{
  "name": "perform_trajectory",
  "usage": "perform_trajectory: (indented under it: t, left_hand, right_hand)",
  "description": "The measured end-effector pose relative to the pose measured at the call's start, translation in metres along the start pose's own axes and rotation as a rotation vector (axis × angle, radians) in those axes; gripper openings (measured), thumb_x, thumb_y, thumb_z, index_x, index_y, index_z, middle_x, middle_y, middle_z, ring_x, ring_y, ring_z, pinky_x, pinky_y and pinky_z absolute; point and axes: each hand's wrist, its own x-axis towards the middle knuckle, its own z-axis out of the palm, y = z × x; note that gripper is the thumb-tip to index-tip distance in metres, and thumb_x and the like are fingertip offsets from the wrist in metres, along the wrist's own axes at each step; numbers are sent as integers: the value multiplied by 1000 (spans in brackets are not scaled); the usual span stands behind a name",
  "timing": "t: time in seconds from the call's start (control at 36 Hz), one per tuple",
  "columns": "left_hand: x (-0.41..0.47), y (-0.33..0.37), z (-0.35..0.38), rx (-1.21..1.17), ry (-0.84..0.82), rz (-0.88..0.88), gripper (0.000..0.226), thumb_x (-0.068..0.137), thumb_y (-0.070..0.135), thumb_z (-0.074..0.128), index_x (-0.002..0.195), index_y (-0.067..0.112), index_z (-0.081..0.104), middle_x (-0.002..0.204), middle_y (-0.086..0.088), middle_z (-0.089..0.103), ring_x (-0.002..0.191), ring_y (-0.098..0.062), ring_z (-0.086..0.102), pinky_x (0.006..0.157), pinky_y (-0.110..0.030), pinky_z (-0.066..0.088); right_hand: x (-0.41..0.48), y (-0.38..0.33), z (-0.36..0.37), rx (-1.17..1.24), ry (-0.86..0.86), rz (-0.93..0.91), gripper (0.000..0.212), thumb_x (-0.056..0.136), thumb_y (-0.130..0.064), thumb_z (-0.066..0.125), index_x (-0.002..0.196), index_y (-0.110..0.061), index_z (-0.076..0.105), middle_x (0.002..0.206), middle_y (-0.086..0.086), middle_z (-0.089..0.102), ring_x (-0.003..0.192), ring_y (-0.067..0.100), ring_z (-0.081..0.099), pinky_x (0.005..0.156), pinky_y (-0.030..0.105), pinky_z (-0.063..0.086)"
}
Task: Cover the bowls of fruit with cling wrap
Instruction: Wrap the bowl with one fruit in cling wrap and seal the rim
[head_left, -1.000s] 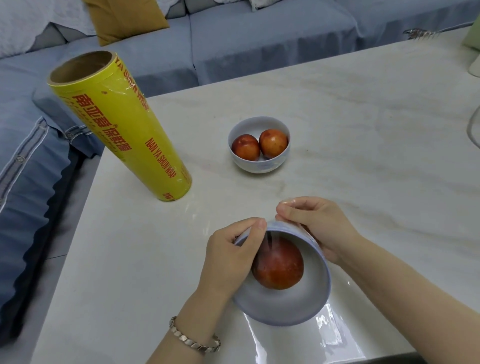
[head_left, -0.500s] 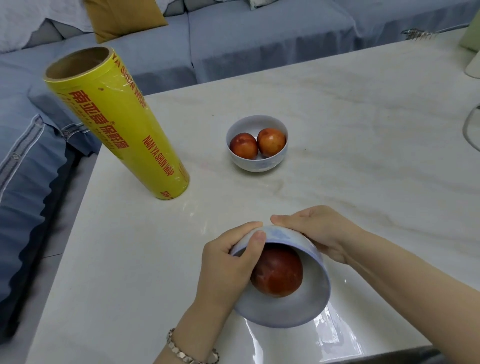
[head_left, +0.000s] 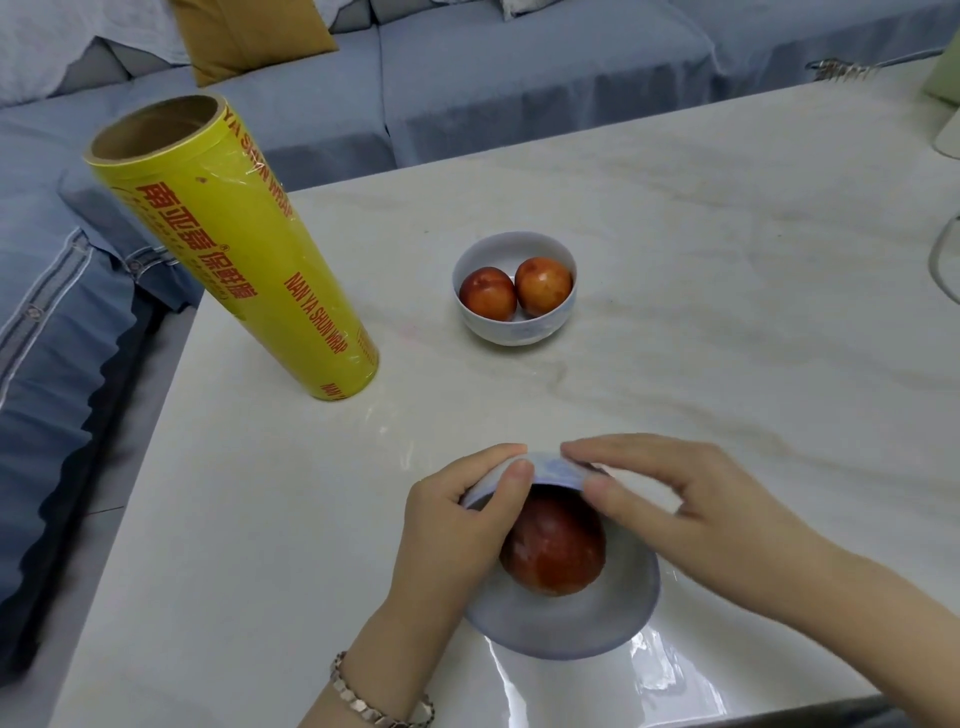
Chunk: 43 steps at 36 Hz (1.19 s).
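My left hand (head_left: 457, 525) curls around the left rim of the near bowl (head_left: 566, 618), thumb laid over the film-covered top. My right hand (head_left: 691, 499) lies half open, fingers (head_left: 613, 496) pressing the far rim. One red fruit (head_left: 553, 548) sits inside it, under my fingers. A second bowl (head_left: 514, 325) with two fruits (head_left: 488, 293) stands beyond on the worktop (head_left: 727, 260), one cling wrap roll (head_left: 234, 244) upright to its left.

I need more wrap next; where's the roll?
The yellow roll stands on end near the table's far left edge, left of the bowl holding two fruits.
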Motion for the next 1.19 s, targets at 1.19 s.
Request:
perform_trajectory:
  t: [1.19]
  left_hand:
    - [18,8,-20,-81,-106,-327,40,98,38,35,90,22,70,96,2,70,94,-13,63,84,-27,49]
  right_hand:
    - [15,27,14,418,-84,205,20,83,-24,56,98,-25,70,90,-1,75,78,3,64,69,14,52]
